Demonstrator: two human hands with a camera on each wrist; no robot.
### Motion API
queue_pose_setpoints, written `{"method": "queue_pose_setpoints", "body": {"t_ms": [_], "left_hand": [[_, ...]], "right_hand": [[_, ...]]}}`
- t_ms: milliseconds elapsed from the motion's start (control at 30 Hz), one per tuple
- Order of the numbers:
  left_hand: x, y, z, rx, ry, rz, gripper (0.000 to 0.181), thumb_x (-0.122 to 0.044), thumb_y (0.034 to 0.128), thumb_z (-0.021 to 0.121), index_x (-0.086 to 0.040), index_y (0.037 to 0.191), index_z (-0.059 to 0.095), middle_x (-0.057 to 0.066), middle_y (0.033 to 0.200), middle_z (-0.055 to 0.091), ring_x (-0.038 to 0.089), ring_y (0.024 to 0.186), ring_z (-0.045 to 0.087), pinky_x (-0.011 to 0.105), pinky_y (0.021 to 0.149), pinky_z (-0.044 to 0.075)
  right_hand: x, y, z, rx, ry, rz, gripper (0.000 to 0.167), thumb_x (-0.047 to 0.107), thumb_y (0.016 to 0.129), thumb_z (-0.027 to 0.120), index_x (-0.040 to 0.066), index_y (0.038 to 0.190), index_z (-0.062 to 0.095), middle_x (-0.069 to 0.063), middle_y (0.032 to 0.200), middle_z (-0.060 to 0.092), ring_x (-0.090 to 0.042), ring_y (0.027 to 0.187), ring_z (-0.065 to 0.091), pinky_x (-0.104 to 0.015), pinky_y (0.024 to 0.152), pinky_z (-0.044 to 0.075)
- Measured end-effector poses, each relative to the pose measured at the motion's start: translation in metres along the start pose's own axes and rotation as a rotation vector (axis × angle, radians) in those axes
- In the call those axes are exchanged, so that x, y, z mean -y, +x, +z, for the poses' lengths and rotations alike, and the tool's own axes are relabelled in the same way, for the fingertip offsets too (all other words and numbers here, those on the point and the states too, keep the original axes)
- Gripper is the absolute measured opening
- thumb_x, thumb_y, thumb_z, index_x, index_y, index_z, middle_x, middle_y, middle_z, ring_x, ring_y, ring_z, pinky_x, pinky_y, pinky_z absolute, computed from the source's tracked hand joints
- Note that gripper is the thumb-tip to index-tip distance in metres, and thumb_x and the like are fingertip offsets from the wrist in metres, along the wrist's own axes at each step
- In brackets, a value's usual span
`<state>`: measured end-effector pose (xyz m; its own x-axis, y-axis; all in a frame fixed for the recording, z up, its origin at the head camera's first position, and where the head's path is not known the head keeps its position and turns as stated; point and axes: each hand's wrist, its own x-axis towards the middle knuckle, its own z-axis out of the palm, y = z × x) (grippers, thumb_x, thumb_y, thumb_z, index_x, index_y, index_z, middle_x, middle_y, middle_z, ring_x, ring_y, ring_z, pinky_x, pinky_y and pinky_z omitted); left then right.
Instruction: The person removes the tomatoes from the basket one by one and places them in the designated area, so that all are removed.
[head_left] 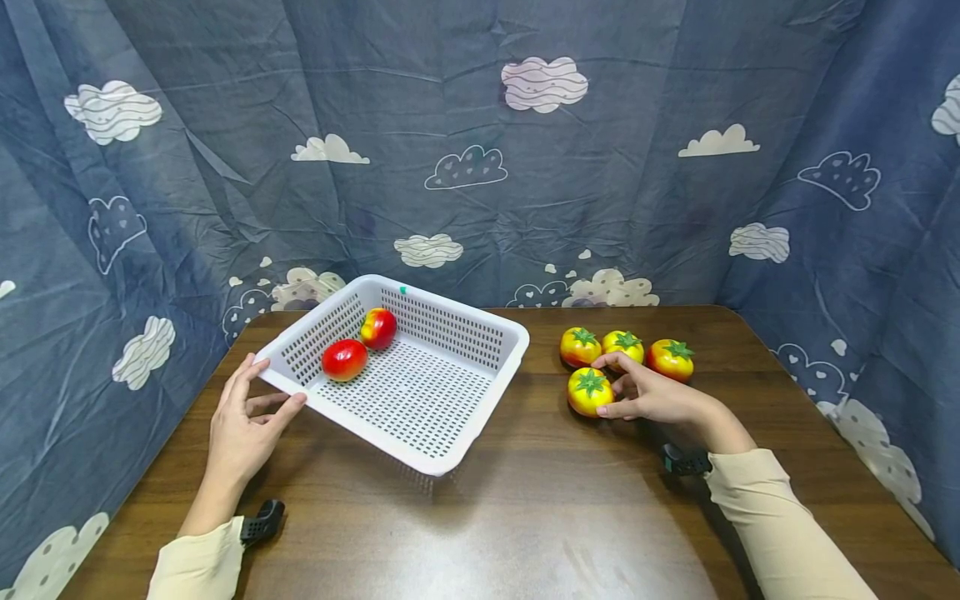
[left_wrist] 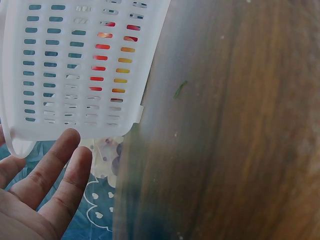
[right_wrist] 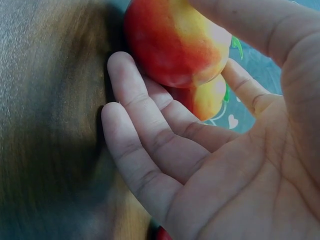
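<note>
My left hand [head_left: 243,425] holds the near-left rim of a white perforated basket [head_left: 495,417], its fingertips and thumb on the edge. Two red fruits lie inside at the left, one [head_left: 344,360] mostly red and the other [head_left: 378,328] with a yellow patch. On the table at the right, my right hand [head_left: 656,396] grips the nearest yellow-red tomato [head_left: 589,392] between thumb and fingers. The right wrist view shows that tomato [right_wrist: 175,45] by the thumb, with other fingers [right_wrist: 125,130] extended below. Basket wall [left_wrist: 75,80] and left hand [left_wrist: 45,195] appear in the left wrist view.
Behind the gripped tomato sit three more, at left [head_left: 580,347], middle [head_left: 623,345] and right [head_left: 670,360]. They stand close together near the back of the brown wooden table [head_left: 525,533]. A blue curtain [head_left: 450,100] with cloud prints hangs behind the table and along its sides.
</note>
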<state>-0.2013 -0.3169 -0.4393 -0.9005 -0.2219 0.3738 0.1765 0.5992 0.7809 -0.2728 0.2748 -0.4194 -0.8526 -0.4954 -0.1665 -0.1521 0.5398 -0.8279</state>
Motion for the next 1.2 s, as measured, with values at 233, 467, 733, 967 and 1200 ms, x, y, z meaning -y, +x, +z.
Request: {"method": "queue_pose_setpoints", "body": {"t_ms": [233,467,733,967,1200], "left_hand": [[0.000,0.000,0.000,-0.001,-0.003,0.002,0.079,-0.023,0.0935,0.086,-0.006,0.160,0.046,0.014,0.176,0.029,-0.021,0.092,0.060,0.001,0.071,0.052],[0.001,0.000,0.000,-0.001,-0.010,0.001,0.079,-0.023,0.0935,0.086,-0.006,0.160,0.046,0.014,0.176,0.029,-0.021,0.092,0.060,0.001,0.071,0.053],[0.000,0.000,0.000,-0.003,-0.006,-0.007,0.079,-0.024,0.0937,0.086,-0.006,0.160,0.046,0.014,0.176,0.029,-0.021,0.092,0.060,0.001,0.070,0.053],[0.000,0.001,0.000,-0.004,-0.004,-0.005,0.079,-0.024,0.0939,0.085,-0.006,0.160,0.046,0.015,0.176,0.029,-0.021,0.092,0.059,0.001,0.071,0.053],[0.000,0.001,0.000,-0.003,-0.006,-0.001,0.079,-0.025,0.0938,0.086,-0.007,0.160,0.046,0.015,0.176,0.029,-0.021,0.092,0.059,0.002,0.070,0.053]], "right_hand": [[0.001,0.000,-0.001,-0.001,-0.016,0.002,0.075,0.020,0.094,0.084,0.003,0.150,0.036,-0.018,0.110,0.066,-0.028,0.100,0.063,-0.027,0.075,0.057],[0.002,-0.001,-0.002,0.002,-0.006,0.001,0.075,0.018,0.095,0.083,0.001,0.150,0.035,-0.020,0.110,0.064,-0.028,0.098,0.062,-0.032,0.072,0.060],[0.003,-0.001,-0.002,0.000,-0.029,0.006,0.076,0.021,0.095,0.083,0.002,0.151,0.036,-0.021,0.115,0.062,-0.029,0.101,0.061,-0.032,0.074,0.061],[0.004,-0.003,-0.005,0.004,-0.027,0.018,0.077,0.022,0.096,0.083,0.003,0.154,0.035,-0.022,0.117,0.060,-0.026,0.103,0.060,-0.033,0.075,0.062],[0.010,-0.005,-0.016,0.001,-0.024,0.043,0.079,0.021,0.099,0.079,0.003,0.158,0.030,-0.023,0.123,0.065,-0.024,0.099,0.069,-0.036,0.081,0.063]]}}
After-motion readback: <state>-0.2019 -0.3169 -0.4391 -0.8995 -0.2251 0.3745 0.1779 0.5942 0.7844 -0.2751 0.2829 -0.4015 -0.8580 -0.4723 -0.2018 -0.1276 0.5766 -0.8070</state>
